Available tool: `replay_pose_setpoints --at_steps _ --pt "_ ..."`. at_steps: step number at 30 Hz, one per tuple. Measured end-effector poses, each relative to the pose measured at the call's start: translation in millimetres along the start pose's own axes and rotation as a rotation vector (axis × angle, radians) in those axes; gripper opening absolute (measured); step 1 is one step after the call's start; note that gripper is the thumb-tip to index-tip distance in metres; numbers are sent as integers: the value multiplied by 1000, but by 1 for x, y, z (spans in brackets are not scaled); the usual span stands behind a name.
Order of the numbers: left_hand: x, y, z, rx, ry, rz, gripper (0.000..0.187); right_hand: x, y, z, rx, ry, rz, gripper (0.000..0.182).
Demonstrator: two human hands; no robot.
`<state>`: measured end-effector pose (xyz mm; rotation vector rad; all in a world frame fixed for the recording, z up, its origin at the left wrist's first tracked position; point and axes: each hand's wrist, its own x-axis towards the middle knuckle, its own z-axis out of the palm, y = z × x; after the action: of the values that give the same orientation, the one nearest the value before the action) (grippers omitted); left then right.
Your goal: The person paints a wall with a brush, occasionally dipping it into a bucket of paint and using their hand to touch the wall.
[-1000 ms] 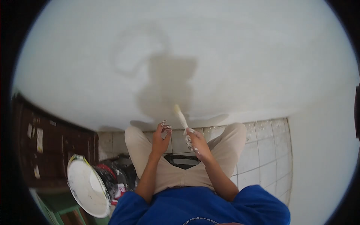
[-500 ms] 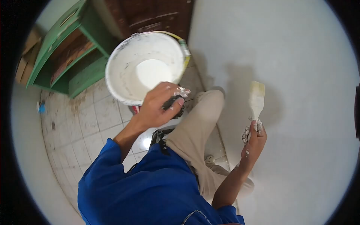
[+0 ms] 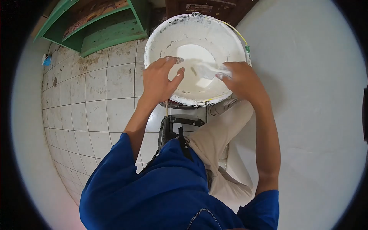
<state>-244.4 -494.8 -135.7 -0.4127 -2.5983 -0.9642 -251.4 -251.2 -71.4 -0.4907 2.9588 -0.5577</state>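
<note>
A large white bucket (image 3: 150, 44) stands in front of me, its rim smeared with dark marks. White paint (image 3: 191, 51) covers the middle of its bottom. My right hand (image 3: 245, 82) reaches over the bucket's right side, fingers closed round a paintbrush (image 3: 208, 71) whose bristle end points left above the paint. Over the left part of the bucket is my left hand (image 3: 159, 80), thumb and fingers apart, nothing between them. White paint marks its fingertips.
A green shelf unit (image 3: 113, 38) stands at the upper left on tiled floor (image 3: 90, 115). Behind the bucket is a dark brown wooden piece (image 3: 218, 9). A pale wall (image 3: 314, 107) rises on the right. A black strapped item (image 3: 166, 130) lies below the bucket.
My right hand has brought the paintbrush from beside the wall to inside the bucket. My left hand has opened wider over the rim. The view has shifted, with the bucket now more central.
</note>
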Motion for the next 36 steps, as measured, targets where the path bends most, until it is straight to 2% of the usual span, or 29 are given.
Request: replay_pose_setpoints --at_steps 1,4,7,10,13,16,22,25,28,31,36 --pt "0 0 -1 3 -16 -1 26 10 0 8 -52 9 -84 28" --pt "1 0 -3 10 -53 -6 26 39 -12 29 -211 -339 1 28" --pt "2 -1 -2 18 -66 -9 26 47 -19 45 -263 -333 -61 16" --pt "2 -1 -2 23 -56 -11 27 56 -23 50 -301 -444 -20 26" --pt "2 -2 -2 20 -57 -13 27 58 -21 54 -296 -450 -13 25" --pt "2 -2 -2 20 -51 -13 27 55 -20 44 -275 -400 7 25" --pt "1 -2 -3 9 -47 -25 27 13 -18 5 -136 -110 -55 25" --pt "3 0 -4 -21 -34 -31 27 -22 -25 -8 -17 -12 106 27" --pt "3 1 -4 -20 -19 -20 27 -62 -19 4 8 228 122 26" --pt "0 0 0 -9 25 22 27 -88 -28 5 157 384 235 25" --pt "2 3 0 6 42 44 28 -100 -16 35 221 463 253 21"
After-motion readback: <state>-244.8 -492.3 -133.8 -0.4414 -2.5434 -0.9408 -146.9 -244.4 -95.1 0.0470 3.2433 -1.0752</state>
